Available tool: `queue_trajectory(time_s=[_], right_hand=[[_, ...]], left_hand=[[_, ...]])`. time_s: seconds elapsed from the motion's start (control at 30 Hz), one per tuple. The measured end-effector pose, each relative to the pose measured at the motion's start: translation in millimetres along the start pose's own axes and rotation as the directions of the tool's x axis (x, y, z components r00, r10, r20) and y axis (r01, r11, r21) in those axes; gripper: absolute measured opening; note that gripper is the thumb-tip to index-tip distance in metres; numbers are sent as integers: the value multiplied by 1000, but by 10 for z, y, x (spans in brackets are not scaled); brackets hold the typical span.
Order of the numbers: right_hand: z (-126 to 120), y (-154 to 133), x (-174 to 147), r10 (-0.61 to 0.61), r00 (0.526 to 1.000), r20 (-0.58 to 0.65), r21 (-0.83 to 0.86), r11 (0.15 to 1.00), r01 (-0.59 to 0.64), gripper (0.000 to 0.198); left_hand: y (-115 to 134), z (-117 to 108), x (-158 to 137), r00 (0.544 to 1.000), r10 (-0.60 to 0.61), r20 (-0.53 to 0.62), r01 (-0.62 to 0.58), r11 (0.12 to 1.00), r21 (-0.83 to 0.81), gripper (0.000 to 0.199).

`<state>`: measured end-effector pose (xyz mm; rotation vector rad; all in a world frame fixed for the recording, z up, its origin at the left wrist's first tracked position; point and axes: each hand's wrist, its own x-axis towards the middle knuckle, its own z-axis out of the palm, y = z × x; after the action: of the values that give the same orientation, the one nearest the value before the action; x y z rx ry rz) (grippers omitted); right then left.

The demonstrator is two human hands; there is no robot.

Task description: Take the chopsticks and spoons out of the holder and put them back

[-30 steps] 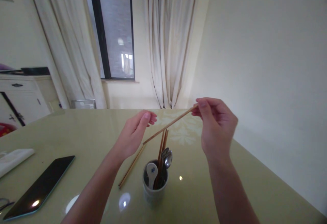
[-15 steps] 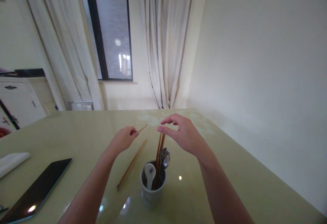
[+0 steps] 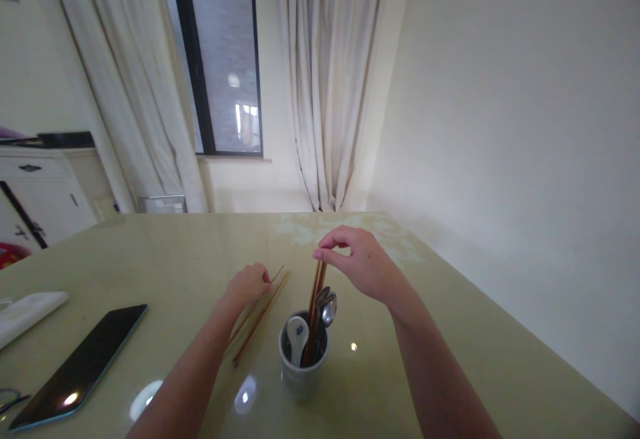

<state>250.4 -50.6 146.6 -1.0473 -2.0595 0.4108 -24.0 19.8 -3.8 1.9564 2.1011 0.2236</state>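
A grey-white cup [image 3: 303,380] stands upright on the table, holding a white ceramic spoon [image 3: 297,335], metal spoons [image 3: 329,310] and brown chopsticks [image 3: 316,290]. Over the cup, my right hand [image 3: 357,259] is closed in a pinch at the top ends of these chopsticks. To the left, my left hand [image 3: 249,284] grips a thin chopstick [image 3: 278,272] low over the table; whether that stick touches the tabletop I cannot tell. Close beside it, chopsticks [image 3: 261,319] lie slanted on the table, left of the cup. My left forearm partly covers the held stick's lower end.
A black tablet [image 3: 83,362] lies at the left, with a white object [image 3: 33,315] beyond it. The pale green glossy table [image 3: 450,359] runs along a white wall [image 3: 525,159] on the right. Curtains [image 3: 333,92] and a window stand behind its far edge.
My left hand has lowered with its chopstick, bringing it alongside the ones on the table. My right hand's fingers have closed onto the chopstick tops in the cup. The view has shifted slightly.
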Motion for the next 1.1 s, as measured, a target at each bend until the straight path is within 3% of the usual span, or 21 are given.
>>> queue_trajectory(time_s=[0.17, 0.3, 0.37, 0.47, 0.53, 0.6, 0.67, 0.7, 0.77, 0.83, 0.93, 1.03, 1.1], right_hand=[[-17, -32, 11, -3, 1000, -24, 151, 989, 6, 12], [-89, -86, 3, 35, 977, -212, 310, 950, 33, 18], [-153, -130, -20, 49, 936, -350, 380, 920, 94, 19], [-265, -204, -72, 68, 825, -561, 394, 899, 193, 20], [-318, -244, -101, 72, 744, -664, 363, 901, 237, 19], [-327, -268, -113, 76, 704, -706, 350, 902, 254, 19], [-285, -276, -104, 91, 730, -678, 372, 898, 233, 20], [-249, -274, -92, 101, 761, -641, 391, 896, 210, 21], [-167, -258, -62, 121, 828, -548, 430, 889, 155, 22], [-98, -222, -28, 136, 874, -467, 464, 879, 111, 24], [-54, -129, 18, 145, 912, -385, 485, 872, 66, 26], [-52, -13, 52, 134, 938, -319, 408, 913, 9, 26], [-40, 57, 64, 131, 960, -247, 290, 955, -55, 25]], left_hand=[[72, 1, -15, 999, 40, 6, -40, 999, -3, 14], [138, -7, -68, 996, 84, 4, -84, 996, -28, 10], [169, -28, -92, 995, 101, -2, -101, 994, -51, 6], [235, -173, -133, 991, 126, -54, -131, 987, -94, 3], [317, -372, -202, 978, 160, -131, -177, 975, -135, 13], [440, -624, -340, 939, 225, -261, -290, 925, -244, 31], [594, -863, -548, 827, 288, -482, -526, 699, -485, 44], [675, -959, -665, 788, 305, -535, -599, 579, -553, 48], [821, -1085, -889, 766, 401, -503, -643, 453, -618, 47], [921, -1133, -1046, 769, 490, -410, -628, 462, -626, 43], [955, -1141, -1101, 793, 510, -334, -590, 504, -630, 46], [841, -1133, -966, 826, 479, -297, -547, 553, -629, 44], [692, -1097, -799, 859, 440, -261, -505, 648, -570, 40]])
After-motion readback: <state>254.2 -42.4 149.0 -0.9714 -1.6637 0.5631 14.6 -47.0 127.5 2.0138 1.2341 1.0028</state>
